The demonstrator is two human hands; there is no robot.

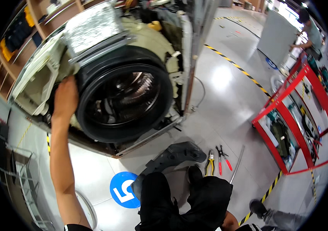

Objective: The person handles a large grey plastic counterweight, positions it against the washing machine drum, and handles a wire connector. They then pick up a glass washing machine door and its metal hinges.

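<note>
An opened front-loading washing machine stands before me, its drum (pixel 123 96) ringed by a black rubber door gasket (pixel 164 111). My left hand (pixel 67 98) reaches into the gap between that gasket and a white plastic housing (pixel 38 82) on the machine's left side. The fingers are tucked inside, so their grip is hidden. Of my right arm only a patch of bare skin shows beside my right thigh at the lower edge; the hand itself is out of sight. Above the drum sits a foil-wrapped block (pixel 92 29) with a metal bracket under it.
On the floor lie a dark curved part (pixel 171 156), yellow-handled pliers (pixel 210 163), red-handled pliers (pixel 223 159) and a metal rod (pixel 238 163). A red tool cart (pixel 281 104) stands right, near another person's foot (pixel 258 208). Farther off, a person works at a grey cabinet (pixel 277 36).
</note>
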